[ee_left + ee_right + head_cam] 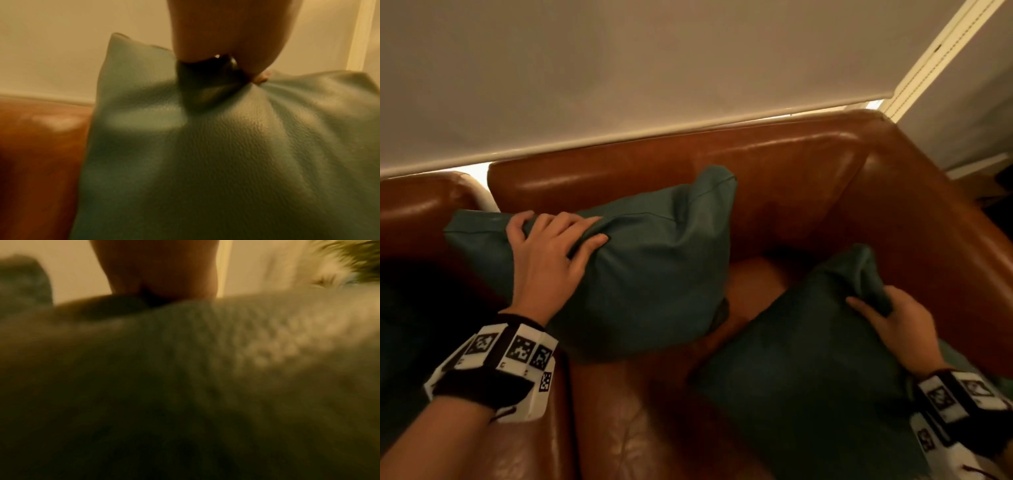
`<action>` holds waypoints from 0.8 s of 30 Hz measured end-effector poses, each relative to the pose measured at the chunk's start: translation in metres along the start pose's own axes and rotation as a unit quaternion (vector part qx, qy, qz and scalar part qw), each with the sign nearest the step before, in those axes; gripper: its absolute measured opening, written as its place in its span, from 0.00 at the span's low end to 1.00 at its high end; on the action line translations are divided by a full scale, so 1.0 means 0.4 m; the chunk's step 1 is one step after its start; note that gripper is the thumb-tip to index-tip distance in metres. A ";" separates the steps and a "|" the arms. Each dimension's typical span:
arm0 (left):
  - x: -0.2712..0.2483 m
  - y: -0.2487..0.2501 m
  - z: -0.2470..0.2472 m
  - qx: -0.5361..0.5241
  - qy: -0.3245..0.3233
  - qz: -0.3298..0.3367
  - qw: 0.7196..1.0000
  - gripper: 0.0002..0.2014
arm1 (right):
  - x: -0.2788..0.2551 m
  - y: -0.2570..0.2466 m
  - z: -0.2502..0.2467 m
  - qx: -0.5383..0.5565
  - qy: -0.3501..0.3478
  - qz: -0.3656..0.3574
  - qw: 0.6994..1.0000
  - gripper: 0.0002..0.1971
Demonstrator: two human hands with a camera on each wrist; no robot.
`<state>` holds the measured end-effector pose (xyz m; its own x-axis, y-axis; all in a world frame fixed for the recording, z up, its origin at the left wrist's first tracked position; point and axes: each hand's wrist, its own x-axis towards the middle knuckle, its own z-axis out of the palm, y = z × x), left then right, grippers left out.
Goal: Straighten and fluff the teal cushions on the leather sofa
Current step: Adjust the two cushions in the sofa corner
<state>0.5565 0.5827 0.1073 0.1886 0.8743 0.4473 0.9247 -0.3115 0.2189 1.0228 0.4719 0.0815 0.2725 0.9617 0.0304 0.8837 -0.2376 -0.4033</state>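
Observation:
Two teal cushions are on the brown leather sofa [774,164]. The left cushion [654,267] leans toward the backrest; my left hand [551,246] grips its bunched top edge, fingers over the far side and thumb in front. The left wrist view shows this cushion [226,162] puckered under my hand [226,40]. The right cushion [801,377] tilts against the right armrest; my right hand [893,322] pinches its upper right corner. The right wrist view is blurred, with teal cushion fabric [185,386] filling it below my hand [160,272].
A pale roller blind [619,68] hangs behind the sofa. A second brown leather seat [417,209] stands at the left. The sofa's right armrest [945,246] rises just beyond the right cushion. Bare seat leather [633,428] lies between and before the cushions.

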 end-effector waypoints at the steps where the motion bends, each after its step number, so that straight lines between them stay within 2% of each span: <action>1: 0.018 0.007 0.017 0.006 -0.024 -0.008 1.000 0.19 | 0.012 0.013 -0.024 -0.005 0.048 0.022 0.999 0.18; 2: 0.037 0.017 0.034 0.015 -0.042 -0.018 0.999 0.19 | 0.029 0.020 -0.042 -0.010 0.081 0.042 0.996 0.20; 4: 0.068 0.043 0.059 0.028 -0.062 -0.047 0.997 0.19 | 0.065 0.028 -0.058 -0.022 0.103 0.074 0.992 0.31; 5: 0.074 0.053 0.066 0.032 -0.066 -0.061 0.995 0.19 | 0.082 0.029 -0.057 -0.029 0.079 0.094 0.992 0.36; 7: 0.068 0.065 0.073 0.038 -0.054 -0.072 0.995 0.19 | 0.095 0.031 -0.043 -0.040 -0.023 0.156 0.987 0.39; 9: 0.049 0.066 0.076 0.045 -0.047 -0.076 0.995 0.21 | 0.084 0.029 -0.035 -0.068 -0.115 0.187 0.973 0.51; 11: 0.034 0.064 0.078 0.051 -0.054 -0.091 0.993 0.23 | 0.053 0.020 -0.029 -0.116 -0.127 0.179 0.969 0.60; 13: 0.027 0.068 0.080 0.056 -0.054 -0.109 0.991 0.24 | 0.012 -0.006 -0.009 -0.167 -0.095 0.151 0.970 0.61; 15: 0.027 0.074 0.081 0.055 -0.045 -0.125 0.990 0.23 | -0.015 -0.026 0.003 -0.171 -0.074 0.125 0.974 0.59; 18: 0.038 0.075 0.080 0.026 -0.043 -0.128 0.990 0.23 | -0.028 0.007 -0.047 -0.110 -0.119 0.121 0.979 0.55; 21: 0.046 0.070 0.084 0.004 -0.040 -0.128 0.991 0.20 | -0.049 0.081 -0.087 -0.109 -0.157 0.150 0.970 0.48; 24: 0.048 0.056 0.096 0.013 -0.026 -0.130 0.991 0.19 | -0.065 0.103 -0.062 -0.121 -0.079 0.128 0.981 0.44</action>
<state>0.5935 0.6068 0.0875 -0.0413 0.9419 0.3333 0.9525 -0.0637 0.2979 1.0613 0.4337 0.0866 0.4519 0.8709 -0.1931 0.8637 -0.4813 -0.1495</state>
